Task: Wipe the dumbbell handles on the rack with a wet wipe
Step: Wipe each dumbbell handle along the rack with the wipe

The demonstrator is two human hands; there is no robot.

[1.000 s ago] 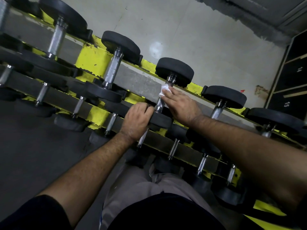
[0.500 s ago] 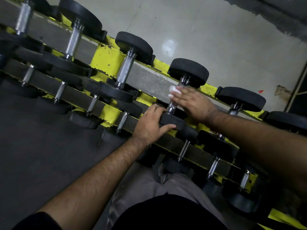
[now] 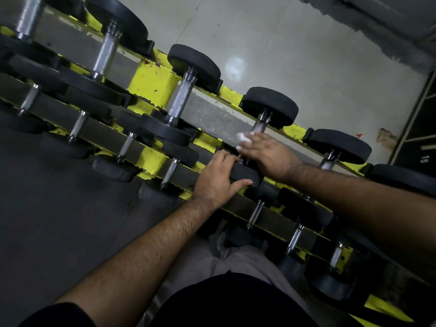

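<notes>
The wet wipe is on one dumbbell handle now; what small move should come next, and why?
Probably slide the right hand with the wet wipe up the handle toward the far weight head: that upper part shows bare, while the left hand grips the near head, steadying the dumbbell.

Legible markings, one item: white numeral "15", turned sideways, on the dark shelving unit at the right edge of the floor; nothing else readable.

Black dumbbell heads crowd the yellow rack — gaps between handles look passable.
</notes>
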